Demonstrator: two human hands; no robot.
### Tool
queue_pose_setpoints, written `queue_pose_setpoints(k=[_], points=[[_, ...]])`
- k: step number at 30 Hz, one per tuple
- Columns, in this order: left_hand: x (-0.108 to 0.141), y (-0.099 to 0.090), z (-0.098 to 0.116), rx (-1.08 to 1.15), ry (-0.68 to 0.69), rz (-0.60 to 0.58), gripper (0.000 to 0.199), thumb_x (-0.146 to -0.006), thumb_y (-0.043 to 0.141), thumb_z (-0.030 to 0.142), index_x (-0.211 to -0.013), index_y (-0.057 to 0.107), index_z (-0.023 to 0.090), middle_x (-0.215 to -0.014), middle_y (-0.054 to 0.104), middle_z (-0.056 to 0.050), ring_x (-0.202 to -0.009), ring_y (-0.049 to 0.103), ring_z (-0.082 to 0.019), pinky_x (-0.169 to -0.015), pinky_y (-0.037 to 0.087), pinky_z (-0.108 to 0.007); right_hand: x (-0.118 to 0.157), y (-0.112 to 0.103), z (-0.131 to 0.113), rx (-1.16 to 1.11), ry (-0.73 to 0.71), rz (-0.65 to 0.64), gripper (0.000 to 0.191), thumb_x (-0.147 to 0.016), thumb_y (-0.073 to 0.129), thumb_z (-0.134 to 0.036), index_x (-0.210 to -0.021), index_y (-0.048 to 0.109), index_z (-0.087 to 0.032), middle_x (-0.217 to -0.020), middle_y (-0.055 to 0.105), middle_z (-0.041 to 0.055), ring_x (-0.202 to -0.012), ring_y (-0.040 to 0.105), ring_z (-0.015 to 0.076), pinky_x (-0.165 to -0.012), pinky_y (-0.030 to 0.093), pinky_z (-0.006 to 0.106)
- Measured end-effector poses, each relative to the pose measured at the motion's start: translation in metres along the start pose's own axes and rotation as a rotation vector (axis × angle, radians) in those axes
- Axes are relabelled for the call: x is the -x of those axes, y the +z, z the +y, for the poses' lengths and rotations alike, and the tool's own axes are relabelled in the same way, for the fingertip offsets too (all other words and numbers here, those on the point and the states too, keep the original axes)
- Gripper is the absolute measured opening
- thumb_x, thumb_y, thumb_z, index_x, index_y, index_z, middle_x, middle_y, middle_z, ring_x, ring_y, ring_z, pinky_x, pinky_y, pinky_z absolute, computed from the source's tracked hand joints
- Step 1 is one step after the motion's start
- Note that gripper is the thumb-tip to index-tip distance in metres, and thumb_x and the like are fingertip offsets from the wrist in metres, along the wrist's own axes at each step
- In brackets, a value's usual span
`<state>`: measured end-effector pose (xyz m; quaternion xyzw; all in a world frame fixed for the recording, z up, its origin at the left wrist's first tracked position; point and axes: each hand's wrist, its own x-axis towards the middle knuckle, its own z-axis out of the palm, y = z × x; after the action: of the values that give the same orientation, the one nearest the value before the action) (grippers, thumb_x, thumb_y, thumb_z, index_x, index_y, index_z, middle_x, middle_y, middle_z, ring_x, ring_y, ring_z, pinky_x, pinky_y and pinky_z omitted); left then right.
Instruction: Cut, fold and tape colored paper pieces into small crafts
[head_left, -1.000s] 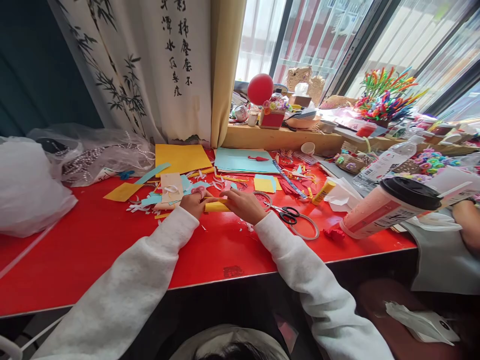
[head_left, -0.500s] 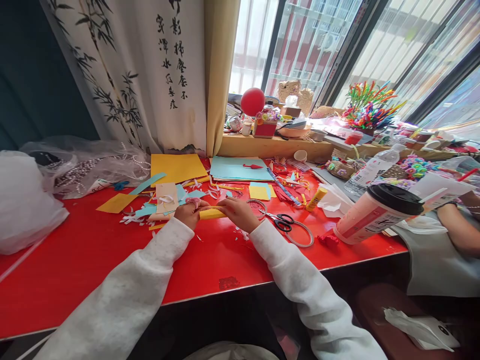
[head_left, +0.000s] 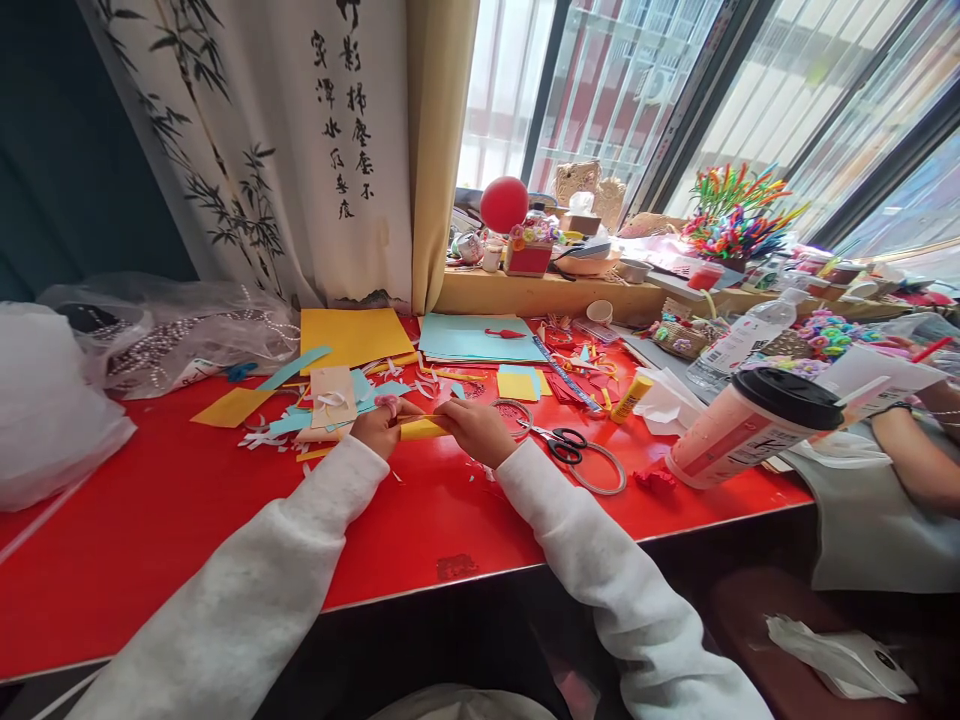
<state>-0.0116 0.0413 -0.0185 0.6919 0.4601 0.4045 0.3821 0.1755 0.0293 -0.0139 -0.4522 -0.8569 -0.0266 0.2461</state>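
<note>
Both my hands hold a folded yellow paper (head_left: 422, 429) just above the red table (head_left: 420, 520). My left hand (head_left: 381, 428) pinches its left end, and a pink ring-like piece shows on that hand. At the paper's right end, my right hand (head_left: 474, 428) grips with closed fingers. Cut scraps and a beige paper (head_left: 333, 395) lie beyond my left hand. Black-handled scissors (head_left: 566, 445) rest to the right of my right hand, beside a clear ring (head_left: 604, 470). Small yellow and blue squares (head_left: 517, 385) lie behind it.
Yellow sheets (head_left: 352, 338) and light blue sheets (head_left: 476, 340) lie at the back. A glue stick (head_left: 631, 397), a pink cup with black lid (head_left: 750, 430) and a bottle (head_left: 746, 340) stand or lean at the right. Another person's arm (head_left: 919, 460) rests at the far right. Plastic bags fill the left.
My hands stay almost in place around the yellow paper. The fingers of my right hand have shifted slightly on it.
</note>
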Motion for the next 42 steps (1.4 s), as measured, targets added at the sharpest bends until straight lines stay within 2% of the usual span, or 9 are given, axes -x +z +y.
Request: queue_pose_setpoints(k=[4, 7, 13, 19, 26, 30, 33, 37, 42], points=[[0.0, 0.002, 0.004, 0.139, -0.105, -0.087, 0.04, -0.062, 0.061, 0.047, -0.084, 0.06, 0.014, -0.069, 0.062, -0.002, -0.062, 0.06, -0.015, -0.062, 0.05, -0.029, 0.0, 0.003, 0.002, 0.019, -0.009, 0.044, 0.025, -0.09, 0.037, -0.03, -0.089, 0.059, -0.018, -0.084, 0.064, 0.0025, -0.069, 0.055, 0.0102, -0.056, 0.028, 0.023], [0.0, 0.001, 0.006, 0.121, -0.143, -0.056, 0.042, -0.063, 0.06, 0.052, -0.083, 0.06, 0.014, -0.061, 0.059, 0.0, -0.052, 0.057, -0.013, -0.057, 0.049, -0.029, 0.0, 0.001, 0.002, 0.024, -0.034, 0.039, 0.029, -0.09, 0.035, -0.034, -0.092, 0.06, -0.019, -0.086, 0.063, 0.0035, -0.071, 0.055, 0.0105, -0.058, 0.029, 0.023], [-0.001, 0.003, -0.003, 0.075, -0.044, -0.023, 0.04, -0.062, 0.062, 0.049, -0.086, 0.062, 0.017, -0.081, 0.065, -0.003, -0.061, 0.059, -0.013, -0.054, 0.049, -0.025, -0.001, -0.001, 0.0, 0.048, -0.095, -0.03, 0.026, -0.091, 0.037, -0.029, -0.092, 0.06, -0.017, -0.083, 0.063, 0.0043, -0.071, 0.053, 0.0108, -0.061, 0.03, 0.024], [0.001, -0.001, -0.002, -0.118, -0.12, -0.016, 0.035, -0.071, 0.052, 0.05, -0.079, 0.065, 0.018, -0.046, 0.055, 0.001, -0.05, 0.055, -0.014, -0.056, 0.046, -0.027, -0.002, 0.0, 0.001, 0.079, -0.122, 0.011, 0.027, -0.091, 0.035, -0.03, -0.089, 0.058, -0.016, -0.085, 0.063, 0.0061, -0.072, 0.052, 0.012, -0.065, 0.031, 0.025], [-0.004, 0.001, -0.001, -0.012, -0.021, -0.004, 0.038, -0.059, 0.062, 0.05, -0.077, 0.063, 0.017, -0.079, 0.064, -0.003, -0.072, 0.06, -0.016, -0.069, 0.05, -0.027, -0.002, 0.006, 0.004, 0.086, -0.141, 0.001, 0.022, -0.092, 0.034, -0.025, -0.089, 0.054, -0.016, -0.083, 0.063, 0.0061, -0.072, 0.054, 0.0118, -0.068, 0.03, 0.026], [-0.003, 0.002, 0.002, 0.11, -0.162, -0.134, 0.046, -0.059, 0.061, 0.055, -0.081, 0.059, 0.016, -0.06, 0.059, 0.0, -0.053, 0.057, -0.013, -0.056, 0.05, -0.028, -0.002, 0.005, 0.003, 0.129, -0.137, 0.023, 0.027, -0.092, 0.032, -0.027, -0.085, 0.056, -0.015, -0.08, 0.062, 0.0057, -0.07, 0.053, 0.0117, -0.067, 0.03, 0.026], [-0.002, 0.0, 0.003, 0.068, -0.168, -0.103, 0.043, -0.064, 0.057, 0.055, -0.079, 0.059, 0.015, -0.054, 0.056, 0.002, -0.047, 0.055, -0.012, -0.054, 0.049, -0.027, -0.001, 0.002, 0.001, 0.107, -0.152, -0.016, 0.034, -0.092, 0.029, -0.035, -0.088, 0.058, -0.016, -0.083, 0.061, 0.0057, -0.069, 0.052, 0.0111, -0.062, 0.029, 0.025], [-0.005, 0.0, -0.007, -0.017, -0.059, -0.066, 0.036, -0.063, 0.059, 0.05, -0.076, 0.062, 0.016, -0.07, 0.061, -0.001, -0.064, 0.059, -0.014, -0.062, 0.049, -0.026, 0.001, 0.003, -0.001, 0.083, -0.119, -0.108, 0.031, -0.092, 0.03, -0.033, -0.101, 0.056, -0.019, -0.089, 0.061, 0.0054, -0.067, 0.052, 0.0109, -0.053, 0.025, 0.025], [-0.007, 0.003, -0.014, -0.039, -0.019, -0.036, 0.037, -0.063, 0.059, 0.047, -0.082, 0.062, 0.016, -0.081, 0.062, -0.003, -0.078, 0.059, -0.016, -0.074, 0.049, -0.027, 0.001, 0.007, -0.001, 0.092, -0.095, -0.109, 0.028, -0.092, 0.033, -0.03, -0.093, 0.057, -0.017, -0.089, 0.06, 0.0052, -0.069, 0.052, 0.0109, -0.051, 0.025, 0.025]])
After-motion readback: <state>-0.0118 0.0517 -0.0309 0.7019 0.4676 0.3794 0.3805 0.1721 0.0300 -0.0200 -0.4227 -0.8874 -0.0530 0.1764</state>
